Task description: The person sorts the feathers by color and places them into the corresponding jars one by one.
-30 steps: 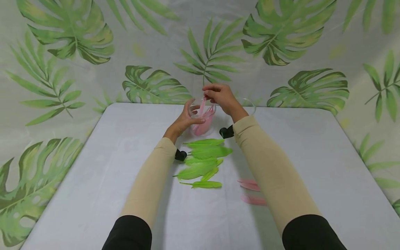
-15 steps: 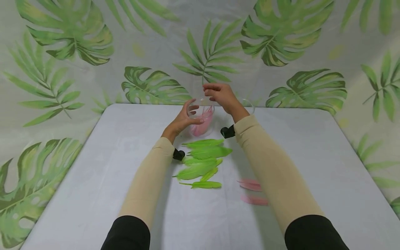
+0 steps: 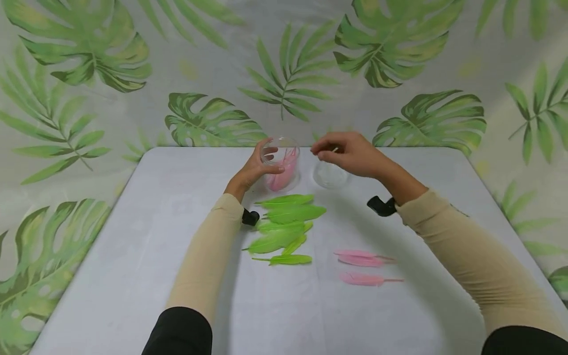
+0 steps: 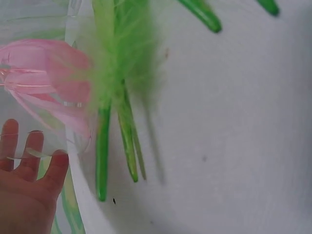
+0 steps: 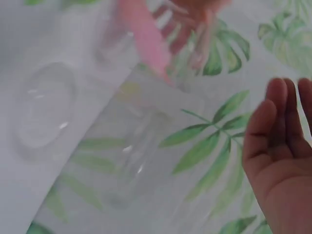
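Note:
My left hand (image 3: pixel 250 172) grips a clear plastic jar (image 3: pixel 268 157) near its rim, thumb in front and fingers behind. Inside stand several pink feathers (image 3: pixel 283 173), also showing as pink feathers (image 4: pixel 41 68) through the jar wall in the left wrist view. To the right, my right hand (image 3: pixel 352 154) is raised with loosely bent fingers and nothing between them. The right wrist view has the same right hand (image 5: pixel 282 156) apart from the jar. Below it in the head view lies a round clear lid (image 3: pixel 330 178), partly overlapped by the hand.
Several green feathers (image 3: pixel 295 213) lie in a column in front of the jar. To their right, pink feathers (image 3: pixel 361 259) rest on the white table (image 3: pixel 177 236). A leaf-printed cloth (image 3: pixel 310 49) hangs behind the far edge.
My right hand has let go of a pink feather at the jar's mouth and moved right, uncovering the lid and the pink feathers on the table. The left hand keeps its grip.

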Available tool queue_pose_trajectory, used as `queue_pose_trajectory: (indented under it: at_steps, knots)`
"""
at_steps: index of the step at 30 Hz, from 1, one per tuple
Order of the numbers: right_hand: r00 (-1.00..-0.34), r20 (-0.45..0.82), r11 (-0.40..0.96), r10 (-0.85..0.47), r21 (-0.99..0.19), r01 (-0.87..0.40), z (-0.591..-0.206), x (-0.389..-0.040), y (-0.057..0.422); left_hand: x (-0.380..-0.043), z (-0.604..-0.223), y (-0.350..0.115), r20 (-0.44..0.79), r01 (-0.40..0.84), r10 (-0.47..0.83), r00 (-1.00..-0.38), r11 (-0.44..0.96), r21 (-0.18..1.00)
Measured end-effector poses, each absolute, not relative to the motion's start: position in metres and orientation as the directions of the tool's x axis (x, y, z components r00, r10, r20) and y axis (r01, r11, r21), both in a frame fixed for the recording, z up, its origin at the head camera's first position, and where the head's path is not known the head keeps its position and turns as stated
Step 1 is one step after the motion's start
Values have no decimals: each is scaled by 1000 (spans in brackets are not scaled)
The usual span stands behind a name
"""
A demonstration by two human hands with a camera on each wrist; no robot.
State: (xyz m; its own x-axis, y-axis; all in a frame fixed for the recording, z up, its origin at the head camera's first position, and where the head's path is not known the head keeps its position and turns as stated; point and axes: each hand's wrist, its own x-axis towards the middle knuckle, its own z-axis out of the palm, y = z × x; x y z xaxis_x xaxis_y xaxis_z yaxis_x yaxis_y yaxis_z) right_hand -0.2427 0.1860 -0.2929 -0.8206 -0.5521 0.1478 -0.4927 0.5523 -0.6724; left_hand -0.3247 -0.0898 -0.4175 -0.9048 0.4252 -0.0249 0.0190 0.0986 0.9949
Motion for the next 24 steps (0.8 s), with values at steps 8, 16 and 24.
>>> queue_pose_trajectory:
  at_steps: [8, 16, 24]
  knots:
    - [-794, 90, 641, -602, -539, -547, -323, -178, 259, -321, -416, -89, -6, 43, 408, -913, 111, 993]
    - [-784, 154, 685, -601, -406, -605, -390, -140, 315, -322, -419, -90, -3, 51, 427, -904, 115, 992]
    - [-833, 3, 735, -554, -467, -491, -422, -119, 320, -321, -420, -90, -8, 42, 427, -904, 107, 993]
